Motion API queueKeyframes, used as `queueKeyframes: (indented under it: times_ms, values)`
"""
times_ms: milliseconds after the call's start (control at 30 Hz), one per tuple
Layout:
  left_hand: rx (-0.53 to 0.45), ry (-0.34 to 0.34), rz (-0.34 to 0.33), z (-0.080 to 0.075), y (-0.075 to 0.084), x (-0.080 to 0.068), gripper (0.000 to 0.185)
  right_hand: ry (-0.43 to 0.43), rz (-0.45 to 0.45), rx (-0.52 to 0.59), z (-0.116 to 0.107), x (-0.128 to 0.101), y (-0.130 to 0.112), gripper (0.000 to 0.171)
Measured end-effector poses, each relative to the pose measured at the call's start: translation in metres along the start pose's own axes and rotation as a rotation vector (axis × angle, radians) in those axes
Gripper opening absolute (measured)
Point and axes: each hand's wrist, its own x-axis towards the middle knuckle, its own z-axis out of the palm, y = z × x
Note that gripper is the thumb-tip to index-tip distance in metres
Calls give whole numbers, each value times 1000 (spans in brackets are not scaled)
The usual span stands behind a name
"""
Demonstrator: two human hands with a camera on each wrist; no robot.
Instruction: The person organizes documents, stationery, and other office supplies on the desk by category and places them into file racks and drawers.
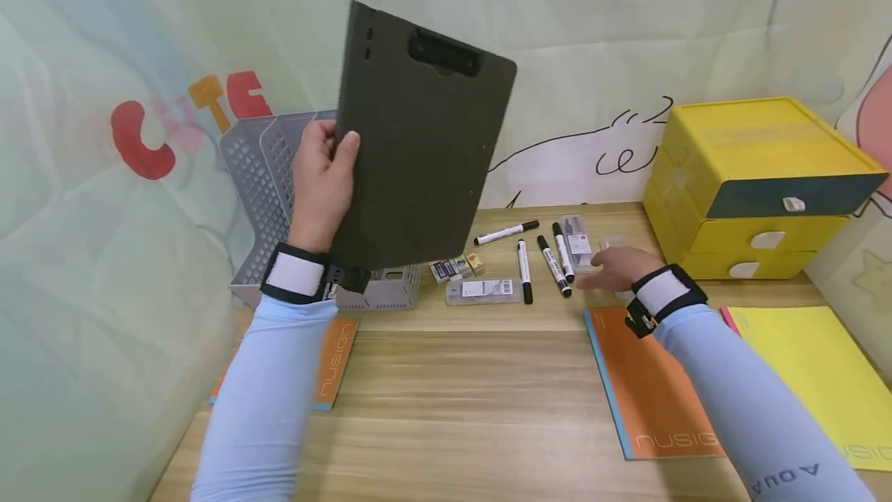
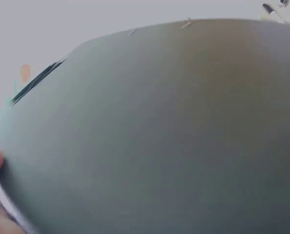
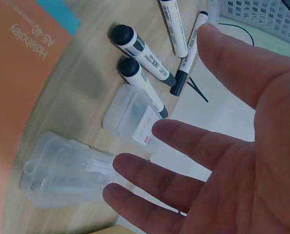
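Left hand (image 1: 324,184) clamped on the side edge of a flat dark-grey, plastic-looking clipboard (image 1: 421,146), tilted above the pale wooden table (image 1: 453,393).
It should handle light and stiff, perhaps slippery; that edge, away from the black clip (image 1: 444,54), suits gripping. Farther off, the right hand (image 1: 620,268), fingers spread apart, is beside translucent plastic cases (image 3: 127,114); contact unclear.

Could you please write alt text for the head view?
A left hand holds up a dark clipboard over a wooden desk. The right hand is beside a clear case and markers, left of a yellow drawer unit.
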Motion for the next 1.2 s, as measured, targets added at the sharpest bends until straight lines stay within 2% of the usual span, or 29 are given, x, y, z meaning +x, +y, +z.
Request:
queueKeyframes:
  times_ms: [133, 267, 333, 467, 567, 633, 733, 867, 1067, 1200]
  values:
    - [-207, 226, 14, -17, 0, 6, 19, 3, 16, 8, 4, 3, 1, 72]
    - [-409, 452, 86, -29, 8, 11, 18, 3, 39, 19, 5, 4, 2, 72]
    - [-461, 548, 139, -33, 15, 10, 22, 4, 52, 31, 6, 4, 1, 73]
    - [-489, 709, 245, -43, 25, 7, 27, 11, 50, 44, 6, 3, 0, 72]
    - [-541, 794, 281, -49, 27, 10, 26, 23, 42, 48, 7, 2, 1, 72]
    - [-562, 843, 267, -52, 27, 12, 25, 31, 42, 53, 7, 1, 3, 72]
    - [-603, 892, 243, -54, 25, 15, 26, 38, 40, 51, 9, 0, 5, 73]
    - [-576, 886, 208, -50, 16, 17, 28, 47, 40, 37, 12, -2, 7, 71]
    - [-394, 830, 137, -35, -15, 8, 26, 46, 56, 47, 14, -4, 8, 71]
    - [-276, 813, 92, -24, -48, 4, 22, 43, 49, 50, 15, -5, 9, 71]
